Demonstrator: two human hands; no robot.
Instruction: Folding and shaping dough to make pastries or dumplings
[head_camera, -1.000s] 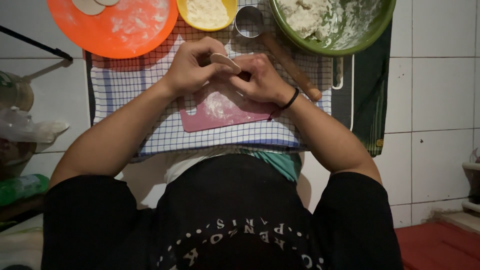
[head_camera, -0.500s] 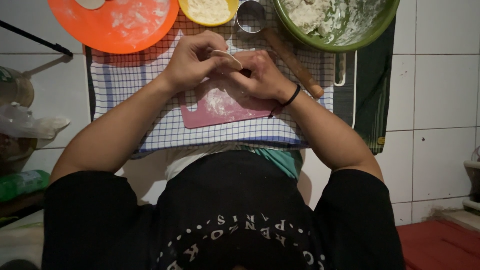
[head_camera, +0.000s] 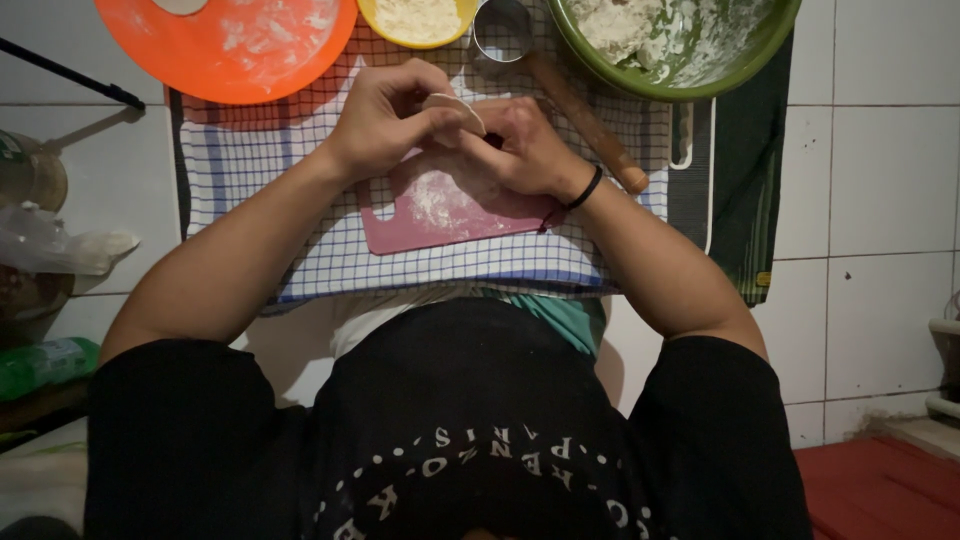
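Pale round dough wrapper (head_camera: 458, 108) sits pinched between the fingertips of both hands above the pink floured cutting board (head_camera: 440, 215), the left hand (head_camera: 385, 120) closed on its 9 o'clock edge and the right hand (head_camera: 520, 150) curled shut against its 4 o'clock side. Room is tight at 12 o'clock, where the orange round plate (head_camera: 235, 50), yellow bowl (head_camera: 415, 20), small metal cup (head_camera: 500, 30) and green mixing bowl (head_camera: 680, 45) line the checked cloth (head_camera: 250, 170). Wooden rolling pin (head_camera: 590, 125) lies just beside the right hand at 2 o'clock; cloth at 6 o'clock is open.

Top edge crops the orange plate (head_camera: 230, 50), yellow bowl (head_camera: 415, 22) and green bowl (head_camera: 680, 85); hands hide most of the dough round (head_camera: 458, 105).
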